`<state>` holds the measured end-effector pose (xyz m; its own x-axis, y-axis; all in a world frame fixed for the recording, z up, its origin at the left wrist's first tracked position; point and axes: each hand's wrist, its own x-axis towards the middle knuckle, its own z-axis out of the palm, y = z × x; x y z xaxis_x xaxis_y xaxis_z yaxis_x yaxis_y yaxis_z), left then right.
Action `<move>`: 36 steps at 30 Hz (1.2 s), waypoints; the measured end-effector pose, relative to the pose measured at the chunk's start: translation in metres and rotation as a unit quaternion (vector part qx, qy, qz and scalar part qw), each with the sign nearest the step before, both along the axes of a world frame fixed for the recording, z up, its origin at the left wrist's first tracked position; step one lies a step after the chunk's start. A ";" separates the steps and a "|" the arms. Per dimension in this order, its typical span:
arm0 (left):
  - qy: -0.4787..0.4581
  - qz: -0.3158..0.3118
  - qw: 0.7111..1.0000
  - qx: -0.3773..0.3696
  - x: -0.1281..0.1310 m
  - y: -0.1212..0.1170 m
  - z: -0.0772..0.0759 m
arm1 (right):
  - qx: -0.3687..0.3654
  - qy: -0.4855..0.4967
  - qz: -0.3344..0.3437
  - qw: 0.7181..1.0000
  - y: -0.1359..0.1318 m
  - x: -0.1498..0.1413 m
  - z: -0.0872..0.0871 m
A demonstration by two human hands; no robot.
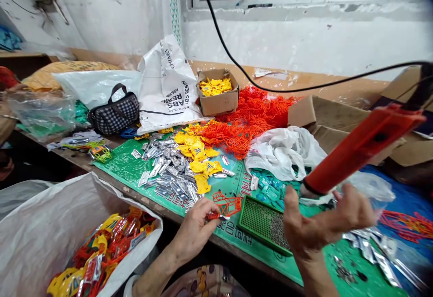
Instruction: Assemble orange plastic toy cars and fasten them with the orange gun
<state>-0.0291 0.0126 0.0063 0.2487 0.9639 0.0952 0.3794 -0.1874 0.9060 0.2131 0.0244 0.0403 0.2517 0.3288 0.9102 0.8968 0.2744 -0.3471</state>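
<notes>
My left hand pinches an orange openwork plastic part by its near end, above the green mat at the table's front edge. On the right, my right hand has its thumb and fingers spread apart. Just above it hangs a tilted red electric screwdriver on a black cable; whether the hand touches it I cannot tell. Between my hands sits a green basket with small metal screws at its right end. Silver pieces and yellow plastic parts lie heaped beyond my left hand.
An open white sack of orange and yellow assembled parts stands front left. Behind are a cardboard box, an orange heap, a white bag and teal pieces. A black cable loops overhead. Part of another person shows far left.
</notes>
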 end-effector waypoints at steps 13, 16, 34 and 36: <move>0.085 -0.009 0.989 0.120 -0.001 -0.013 -0.008 | -0.576 -0.108 0.188 0.788 0.138 -0.048 -0.043; 0.089 -0.006 0.984 0.155 -0.005 -0.010 -0.014 | -0.620 -0.069 0.192 0.758 0.147 -0.050 -0.048; 0.131 0.035 0.914 0.383 -0.001 -0.001 -0.014 | -0.592 0.349 0.430 0.585 0.089 -0.025 -0.023; 0.127 0.031 0.912 0.389 0.000 -0.003 -0.015 | -0.599 0.372 0.459 0.540 0.079 -0.022 -0.021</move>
<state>-0.0289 0.0099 -0.0088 0.3052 0.6425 0.7029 0.5910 -0.7066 0.3892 0.1908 0.1031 0.0196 -0.3695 0.8666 -0.3354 0.0641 -0.3363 -0.9396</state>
